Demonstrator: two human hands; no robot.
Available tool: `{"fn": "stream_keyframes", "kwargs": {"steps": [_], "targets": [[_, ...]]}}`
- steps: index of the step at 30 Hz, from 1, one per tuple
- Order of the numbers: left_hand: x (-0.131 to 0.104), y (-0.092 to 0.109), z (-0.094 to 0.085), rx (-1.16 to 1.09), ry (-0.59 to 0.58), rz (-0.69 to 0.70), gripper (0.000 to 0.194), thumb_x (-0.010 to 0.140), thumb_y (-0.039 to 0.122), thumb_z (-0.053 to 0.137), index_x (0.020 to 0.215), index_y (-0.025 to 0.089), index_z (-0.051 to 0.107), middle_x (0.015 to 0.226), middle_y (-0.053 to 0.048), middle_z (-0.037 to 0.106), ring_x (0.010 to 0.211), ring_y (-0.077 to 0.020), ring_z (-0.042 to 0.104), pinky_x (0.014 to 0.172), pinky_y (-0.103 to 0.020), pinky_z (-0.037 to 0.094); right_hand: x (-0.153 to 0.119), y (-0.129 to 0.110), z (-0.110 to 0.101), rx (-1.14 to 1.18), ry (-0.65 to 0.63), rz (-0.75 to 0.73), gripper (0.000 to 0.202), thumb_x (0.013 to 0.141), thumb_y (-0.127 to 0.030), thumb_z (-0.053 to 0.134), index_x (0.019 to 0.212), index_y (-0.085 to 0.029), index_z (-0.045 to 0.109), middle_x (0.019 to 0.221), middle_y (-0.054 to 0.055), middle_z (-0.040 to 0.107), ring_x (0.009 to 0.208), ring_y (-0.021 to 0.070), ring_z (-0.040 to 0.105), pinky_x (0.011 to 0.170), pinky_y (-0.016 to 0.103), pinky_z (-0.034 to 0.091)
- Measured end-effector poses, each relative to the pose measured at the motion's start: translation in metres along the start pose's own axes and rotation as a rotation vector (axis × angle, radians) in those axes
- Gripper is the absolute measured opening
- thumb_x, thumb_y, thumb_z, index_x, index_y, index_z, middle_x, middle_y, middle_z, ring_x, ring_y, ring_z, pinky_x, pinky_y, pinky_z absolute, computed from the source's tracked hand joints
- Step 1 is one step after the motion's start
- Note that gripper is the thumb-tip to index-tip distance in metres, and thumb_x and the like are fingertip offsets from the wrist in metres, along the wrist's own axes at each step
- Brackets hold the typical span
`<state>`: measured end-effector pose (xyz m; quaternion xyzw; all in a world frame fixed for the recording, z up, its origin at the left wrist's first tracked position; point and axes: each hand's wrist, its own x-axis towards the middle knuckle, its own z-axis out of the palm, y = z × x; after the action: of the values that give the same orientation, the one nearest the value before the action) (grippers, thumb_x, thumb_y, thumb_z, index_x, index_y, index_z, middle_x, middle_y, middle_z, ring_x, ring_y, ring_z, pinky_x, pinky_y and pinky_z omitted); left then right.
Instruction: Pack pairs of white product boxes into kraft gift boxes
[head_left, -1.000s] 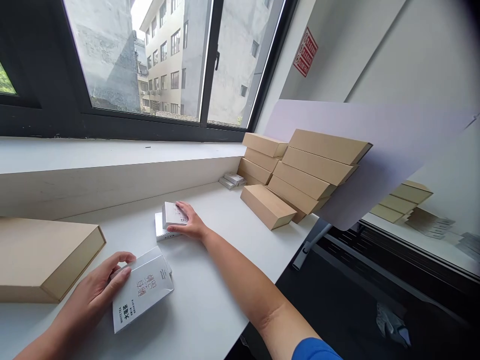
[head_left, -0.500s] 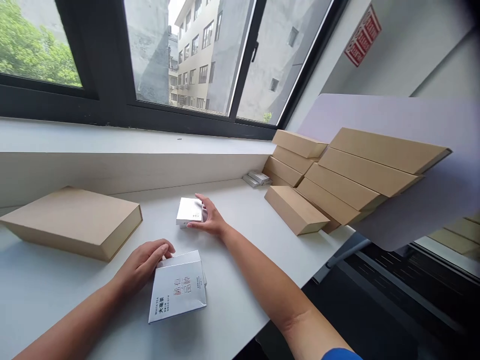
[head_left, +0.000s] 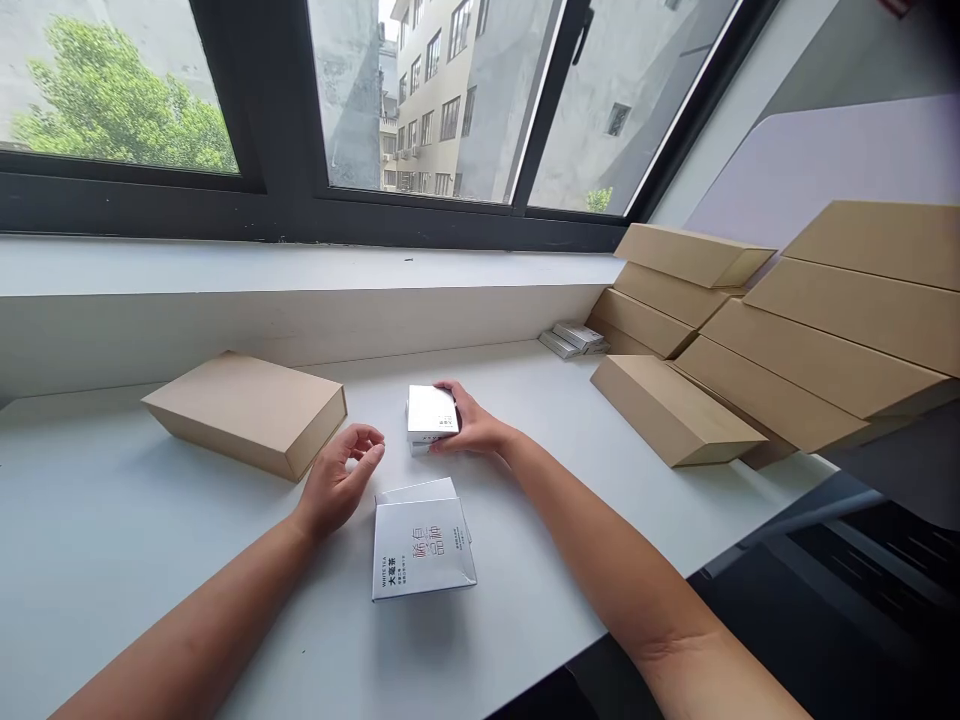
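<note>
My right hand [head_left: 478, 422] grips a small white box [head_left: 433, 408] by its right side, thumb in front and fingers behind. Another white box [head_left: 421, 449] shows just under it, partly hidden. My left hand [head_left: 346, 478] hovers over the table with loosely curled fingers, thumb apart from them and nothing held. Just right of that wrist lies a white tea box [head_left: 424, 550] printed "WHITE TEA" and red characters, with more white card showing behind its far edge. A large tan cardboard box [head_left: 247, 405] lies just beyond my left hand.
Tan boxes [head_left: 795, 385] are stacked at the right, with a single tan box [head_left: 671, 410] in front. Several small silvery boxes [head_left: 574, 340] lie by the wall at the back. A window sill [head_left: 300, 268] runs behind the white table [head_left: 225, 560], whose edge drops off at lower right.
My left hand has left the tea box and moved up toward the large tan box. My right hand stays on the small white box. The whole view has shifted.
</note>
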<state>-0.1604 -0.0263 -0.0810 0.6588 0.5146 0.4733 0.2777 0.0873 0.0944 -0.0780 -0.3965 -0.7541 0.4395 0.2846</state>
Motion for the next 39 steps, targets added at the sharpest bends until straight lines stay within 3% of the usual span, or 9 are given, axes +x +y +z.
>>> {"fn": "stream_keyframes", "kwargs": {"steps": [4, 10, 13, 17, 21, 24, 32, 35, 39], "targets": [[-0.003, 0.0, 0.003, 0.072, 0.031, 0.043, 0.035, 0.093, 0.043, 0.059, 0.121, 0.024, 0.053, 0.132, -0.011, 0.059, 0.112, -0.0243, 0.062, 0.09, -0.04, 0.053, -0.005, -0.009, 0.005, 0.031, -0.091, -0.035, 0.111, 0.048, -0.026, 0.095, 0.146, -0.028, 0.044, 0.14, 0.012, 0.051, 0.126, 0.0315, 0.054, 0.107, 0.049, 0.046], [-0.005, -0.01, 0.004, 0.126, -0.08, 0.076, 0.099, 0.077, 0.047, 0.079, 0.154, 0.034, 0.018, 0.169, -0.016, 0.013, 0.154, -0.0365, 0.023, 0.119, -0.06, 0.029, -0.01, -0.017, 0.017, 0.11, -0.343, -0.112, 0.112, 0.06, -0.023, 0.087, 0.157, -0.034, 0.032, 0.151, 0.008, 0.046, 0.134, 0.0281, 0.051, 0.109, 0.044, 0.047], [-0.005, -0.01, 0.004, 0.125, -0.179, -0.001, 0.115, 0.068, 0.049, 0.085, 0.155, 0.035, 0.011, 0.16, -0.02, 0.029, 0.145, -0.0415, 0.038, 0.111, -0.062, 0.038, -0.012, -0.021, 0.022, 0.116, -0.367, -0.135, 0.111, 0.062, -0.017, 0.082, 0.158, -0.039, 0.031, 0.152, 0.005, 0.047, 0.129, 0.0274, 0.056, 0.104, 0.043, 0.052], [-0.003, -0.003, 0.003, 0.18, -0.193, -0.11, 0.097, 0.07, 0.051, 0.081, 0.146, 0.031, 0.023, 0.134, -0.015, 0.052, 0.119, -0.0359, 0.058, 0.095, -0.055, 0.051, -0.013, -0.021, 0.022, 0.128, -0.356, -0.113, 0.116, 0.061, -0.012, 0.079, 0.16, -0.039, 0.024, 0.147, 0.004, 0.055, 0.119, 0.0271, 0.064, 0.098, 0.043, 0.056], [-0.001, 0.003, 0.004, 0.205, -0.136, -0.115, 0.086, 0.069, 0.05, 0.081, 0.138, 0.029, 0.033, 0.136, -0.013, 0.051, 0.123, -0.0358, 0.055, 0.097, -0.051, 0.049, -0.012, -0.013, 0.016, 0.16, -0.435, -0.072, 0.116, 0.07, -0.014, 0.071, 0.162, -0.035, 0.005, 0.162, 0.004, 0.039, 0.145, 0.0275, 0.043, 0.114, 0.049, 0.043], [-0.001, 0.002, 0.004, 0.201, -0.021, -0.162, 0.086, 0.067, 0.051, 0.083, 0.136, 0.027, 0.037, 0.136, -0.014, 0.052, 0.126, -0.0362, 0.053, 0.1, -0.052, 0.047, -0.008, -0.002, 0.006, 0.19, -0.344, -0.032, 0.108, 0.071, -0.017, 0.07, 0.162, -0.032, 0.015, 0.166, 0.005, 0.03, 0.153, 0.0256, 0.031, 0.121, 0.05, 0.035], [-0.001, 0.002, 0.001, -0.073, 0.156, -0.067, 0.071, 0.073, 0.046, 0.082, 0.129, 0.026, 0.043, 0.134, -0.013, 0.053, 0.123, -0.0298, 0.058, 0.101, -0.047, 0.05, -0.003, 0.011, -0.019, 0.346, -0.037, 0.028, 0.064, 0.074, -0.019, 0.062, 0.138, -0.02, 0.056, 0.14, 0.011, 0.062, 0.127, 0.027, 0.06, 0.114, 0.052, 0.043], [-0.002, 0.003, 0.001, 0.153, 0.087, 0.069, 0.067, 0.069, 0.049, 0.084, 0.123, 0.026, 0.053, 0.14, -0.013, 0.048, 0.132, -0.0342, 0.05, 0.107, -0.051, 0.045, -0.002, 0.012, -0.02, 0.38, 0.042, 0.036, 0.057, 0.074, -0.021, 0.065, 0.131, -0.018, 0.061, 0.13, 0.011, 0.069, 0.116, 0.0249, 0.066, 0.116, 0.052, 0.042], [-0.004, 0.008, 0.004, 0.323, -0.108, 0.037, 0.068, 0.068, 0.052, 0.083, 0.126, 0.029, 0.054, 0.151, -0.011, 0.04, 0.136, -0.036, 0.047, 0.105, -0.052, 0.046, 0.0, 0.015, -0.019, 0.448, 0.139, 0.042, 0.051, 0.073, -0.025, 0.069, 0.123, -0.02, 0.065, 0.12, 0.009, 0.072, 0.107, 0.023, 0.068, 0.116, 0.051, 0.041]]}}
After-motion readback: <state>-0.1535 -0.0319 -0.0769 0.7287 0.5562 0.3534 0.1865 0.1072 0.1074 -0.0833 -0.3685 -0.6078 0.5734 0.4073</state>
